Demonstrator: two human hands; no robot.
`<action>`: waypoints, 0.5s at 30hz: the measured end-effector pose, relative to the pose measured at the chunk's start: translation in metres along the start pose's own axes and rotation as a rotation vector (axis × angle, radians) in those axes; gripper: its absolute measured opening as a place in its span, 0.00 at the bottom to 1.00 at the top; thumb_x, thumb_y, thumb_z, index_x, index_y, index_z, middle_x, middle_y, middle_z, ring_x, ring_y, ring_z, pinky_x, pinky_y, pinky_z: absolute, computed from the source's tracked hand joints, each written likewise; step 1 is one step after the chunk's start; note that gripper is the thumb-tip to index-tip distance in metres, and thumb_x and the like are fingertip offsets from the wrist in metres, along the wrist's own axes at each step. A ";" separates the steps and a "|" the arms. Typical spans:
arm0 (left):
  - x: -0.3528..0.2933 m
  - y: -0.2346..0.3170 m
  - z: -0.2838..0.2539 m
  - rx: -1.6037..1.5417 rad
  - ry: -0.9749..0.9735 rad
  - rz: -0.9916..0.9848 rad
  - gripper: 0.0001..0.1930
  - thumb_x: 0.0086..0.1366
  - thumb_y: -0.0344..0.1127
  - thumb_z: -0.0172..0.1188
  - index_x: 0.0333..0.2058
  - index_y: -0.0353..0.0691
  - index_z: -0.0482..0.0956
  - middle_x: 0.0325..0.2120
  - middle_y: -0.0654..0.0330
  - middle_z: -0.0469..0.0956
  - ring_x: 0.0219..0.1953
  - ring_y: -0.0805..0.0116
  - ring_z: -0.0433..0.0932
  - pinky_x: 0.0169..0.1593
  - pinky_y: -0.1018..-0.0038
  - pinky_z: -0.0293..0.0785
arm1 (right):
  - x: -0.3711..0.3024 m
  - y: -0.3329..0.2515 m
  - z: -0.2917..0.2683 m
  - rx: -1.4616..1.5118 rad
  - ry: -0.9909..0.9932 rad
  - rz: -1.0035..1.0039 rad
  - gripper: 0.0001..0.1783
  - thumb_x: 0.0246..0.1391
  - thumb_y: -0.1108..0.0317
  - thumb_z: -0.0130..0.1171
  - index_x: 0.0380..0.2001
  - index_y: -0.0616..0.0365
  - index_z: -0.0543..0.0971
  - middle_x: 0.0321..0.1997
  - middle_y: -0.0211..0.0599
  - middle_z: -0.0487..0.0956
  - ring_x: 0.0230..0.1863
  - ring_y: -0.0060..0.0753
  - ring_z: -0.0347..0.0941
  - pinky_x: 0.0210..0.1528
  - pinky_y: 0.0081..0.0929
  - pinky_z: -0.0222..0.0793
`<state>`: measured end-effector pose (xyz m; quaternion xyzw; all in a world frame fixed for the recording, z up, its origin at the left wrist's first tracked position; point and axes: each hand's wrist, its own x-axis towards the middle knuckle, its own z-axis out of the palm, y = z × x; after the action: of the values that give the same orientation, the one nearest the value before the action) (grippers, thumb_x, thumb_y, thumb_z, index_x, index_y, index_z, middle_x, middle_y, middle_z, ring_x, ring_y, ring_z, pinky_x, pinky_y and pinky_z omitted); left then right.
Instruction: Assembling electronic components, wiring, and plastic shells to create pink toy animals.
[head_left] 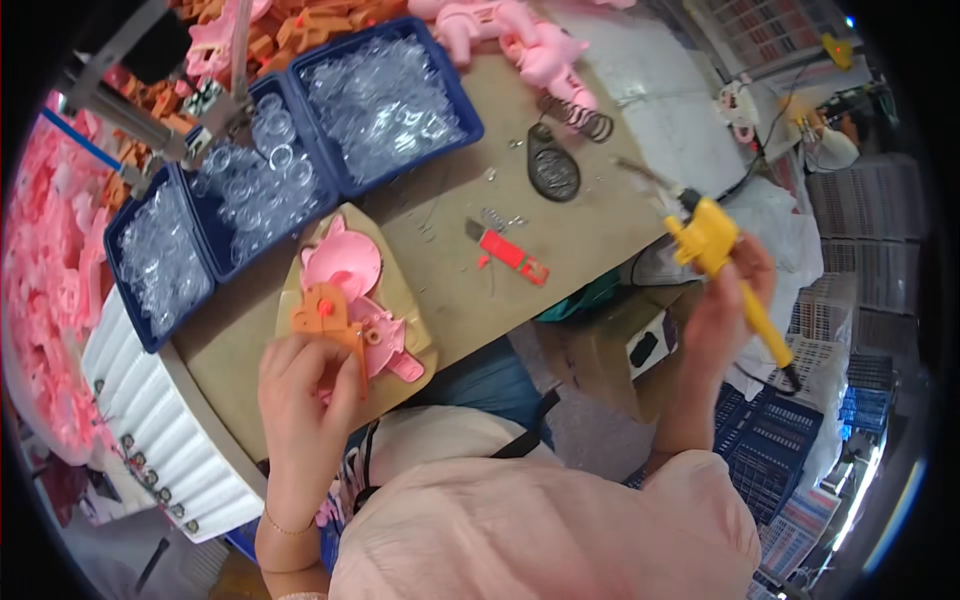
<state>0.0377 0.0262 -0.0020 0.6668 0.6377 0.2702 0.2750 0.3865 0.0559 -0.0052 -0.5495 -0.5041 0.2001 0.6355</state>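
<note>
My left hand (305, 385) pinches an orange plastic part (322, 306) with a red spot near its middle. That part overlaps two pink plastic shell pieces, a rounded one (345, 258) and another with a hole and tabs (388, 335). They lie on a tan holder (420, 352), whose underside is hidden. Out to the right, my right hand (728, 290) is wrapped round a yellow soldering iron (712, 235), raised beyond the table edge. Its thin metal tip points up and left, above the table, and a dark cord end leaves the handle.
Blue bins of clear plastic parts (385, 100) stand at the back left. On the brown table (470, 330) lie a red box cutter (512, 256), a black oval object (552, 165) and a coiled spring holder (590, 122). Pink parts (50, 300) heap at left; blue crates (770, 440) sit lower right.
</note>
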 end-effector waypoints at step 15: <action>-0.021 -0.020 -0.008 -0.004 0.274 -0.040 0.10 0.56 0.25 0.59 0.38 0.33 0.76 0.36 0.57 0.75 0.38 0.68 0.74 0.44 0.76 0.68 | -0.017 0.025 0.024 -0.032 -0.602 0.674 0.17 0.53 0.61 0.56 0.41 0.62 0.70 0.28 0.33 0.74 0.26 0.20 0.71 0.29 0.16 0.68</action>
<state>0.0173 0.0066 -0.0109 0.6102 0.6821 0.3544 0.1918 0.3670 0.0621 -0.0374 -0.6100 -0.4624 0.5391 0.3513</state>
